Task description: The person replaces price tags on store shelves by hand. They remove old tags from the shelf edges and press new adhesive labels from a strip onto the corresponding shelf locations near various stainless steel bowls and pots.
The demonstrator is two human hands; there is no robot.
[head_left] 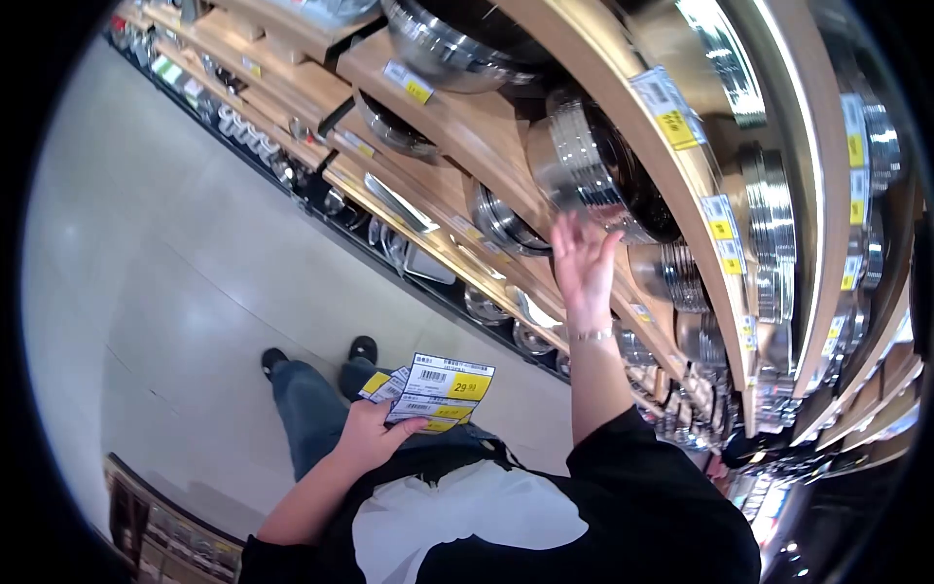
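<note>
Evidently, from the head view, this person keeps the two hands on separate business beside a long run of cookware shelving. The left hand (375, 440), near the body, is clamped on a small sheaf of printed price labels (449, 387), thumb laid across the lower part. They are slightly fanned, and I'd judge that grip leaves the largest face readable, its yellow panel showing 29 and some smaller digits.

The right hand (586, 268), farther out and to the right, holds nothing I can make out. Its fingers and thumb stand apart, the palm bare, with a bracelet (591, 335) at the wrist. It is up by a nested stack of steel basins (582, 161); whether the fingertips touch metal or the board, I cannot tell.

The basins sit one inside another, presumably to save room. A yellow-and-white shelf tag (671, 115) is fixed on the front edge of a wooden shelf (595, 63), probably so shoppers can match price to goods. A smaller stack of steel bowls (506, 219) lies just left of the right hand.
</note>
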